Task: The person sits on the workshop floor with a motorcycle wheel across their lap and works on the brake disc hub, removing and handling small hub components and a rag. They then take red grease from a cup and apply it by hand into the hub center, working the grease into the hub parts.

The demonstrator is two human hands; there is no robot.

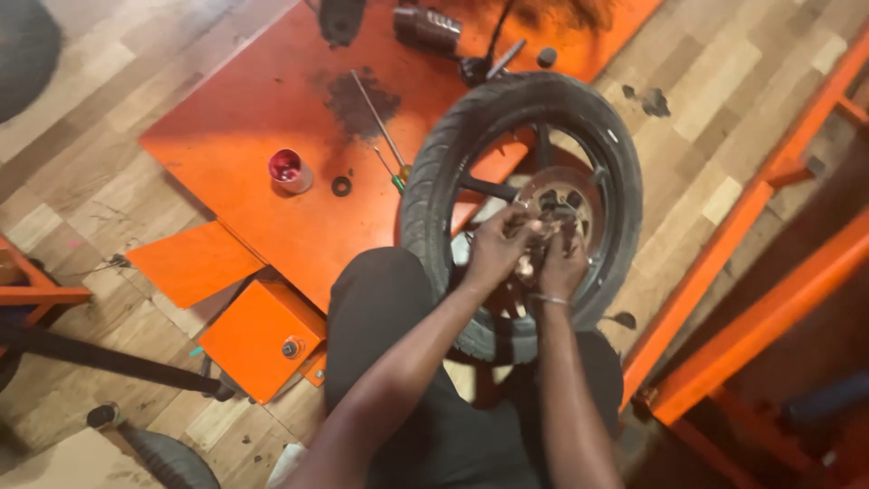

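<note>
Both forearms extended forward from the lower edge of the view, bare, converging toward one spot. Left hand (496, 246) was raised slightly higher, wrist bent, fingers curled inward with knuckles facing up. Right hand (563, 263) sat just beside it, touching or nearly touching, fingers likewise curled. A thin band circled the right wrist. Whether either hand gripped anything could not be resolved; fingertips were blurred. Knees in dark trousers were bent below the arms.
</note>
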